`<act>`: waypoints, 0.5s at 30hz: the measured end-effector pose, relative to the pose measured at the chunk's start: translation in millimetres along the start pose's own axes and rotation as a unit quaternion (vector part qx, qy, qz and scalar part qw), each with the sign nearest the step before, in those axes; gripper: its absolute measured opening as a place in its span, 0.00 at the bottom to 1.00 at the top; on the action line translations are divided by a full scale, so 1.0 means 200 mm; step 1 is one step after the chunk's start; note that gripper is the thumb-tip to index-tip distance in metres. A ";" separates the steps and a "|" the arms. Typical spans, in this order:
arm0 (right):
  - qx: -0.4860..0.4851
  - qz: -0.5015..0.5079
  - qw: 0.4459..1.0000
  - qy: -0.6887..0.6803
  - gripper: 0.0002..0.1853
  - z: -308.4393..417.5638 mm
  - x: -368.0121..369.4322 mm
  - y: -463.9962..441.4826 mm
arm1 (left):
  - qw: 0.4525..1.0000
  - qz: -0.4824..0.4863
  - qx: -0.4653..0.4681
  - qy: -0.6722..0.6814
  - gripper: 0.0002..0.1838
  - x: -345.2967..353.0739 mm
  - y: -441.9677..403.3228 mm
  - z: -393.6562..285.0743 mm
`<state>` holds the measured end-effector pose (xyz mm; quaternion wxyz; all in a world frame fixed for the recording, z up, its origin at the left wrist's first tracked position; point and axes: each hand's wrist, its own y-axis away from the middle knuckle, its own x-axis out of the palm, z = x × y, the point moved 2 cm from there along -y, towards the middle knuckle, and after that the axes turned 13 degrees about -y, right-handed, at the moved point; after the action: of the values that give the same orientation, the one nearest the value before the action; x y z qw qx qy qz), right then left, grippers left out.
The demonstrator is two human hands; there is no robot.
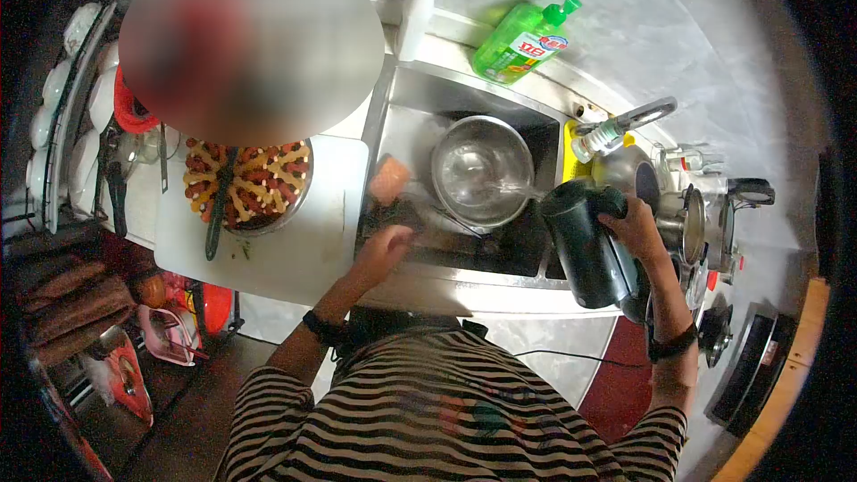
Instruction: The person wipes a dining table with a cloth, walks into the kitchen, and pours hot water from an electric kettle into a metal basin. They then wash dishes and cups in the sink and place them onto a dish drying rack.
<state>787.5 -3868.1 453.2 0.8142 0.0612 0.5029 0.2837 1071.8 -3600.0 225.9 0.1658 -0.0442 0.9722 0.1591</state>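
Observation:
My right hand (632,228) is wrapped around the handle of a dark electric kettle (585,250). The kettle is tilted, its spout toward a round metal bowl (482,165) in the sink, and a stream of water runs from it into the bowl. Over the left edge of the sink is my left hand (384,252), its fingers curled, with nothing visible in them. Just beyond it lies an orange block, perhaps a sponge (388,180). A dark patch beneath the left hand is too dim to make out.
On the white cutting board (335,205), left, sits a round dish of patterned food (277,183) with a dark-handled utensil (220,205) across it. A green soap bottle (520,45) stands behind the sink (420,89). The faucet (638,116) and metal pots (692,223) are at right.

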 end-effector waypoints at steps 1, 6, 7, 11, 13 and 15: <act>-0.017 -0.005 1.000 -0.003 0.14 0.00 0.00 0.00 | 1.000 0.001 0.014 -0.006 0.17 0.01 0.01 0.02; -0.030 0.010 0.999 0.018 0.14 0.02 0.01 -0.02 | 0.994 -0.029 0.065 -0.079 0.16 0.02 0.06 0.05; -0.032 0.007 0.999 0.027 0.14 0.03 0.01 -0.03 | 0.992 -0.040 0.077 -0.090 0.16 0.02 0.07 0.06; -0.047 0.006 0.997 0.060 0.15 0.06 0.03 -0.06 | 0.996 -0.015 0.039 -0.079 0.15 -0.02 0.12 -0.02; -0.068 0.013 0.995 0.068 0.15 0.06 0.04 -0.08 | 0.996 -0.026 0.053 -0.072 0.16 -0.02 0.13 -0.01; -0.098 0.024 0.992 0.070 0.15 0.11 0.05 -0.09 | 0.996 -0.031 0.054 -0.063 0.16 -0.03 0.15 -0.02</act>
<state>815.8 -3873.8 449.9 0.7720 -0.0271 0.5268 0.3545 1072.3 -3573.1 239.7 0.2338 -0.0556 0.9652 0.1034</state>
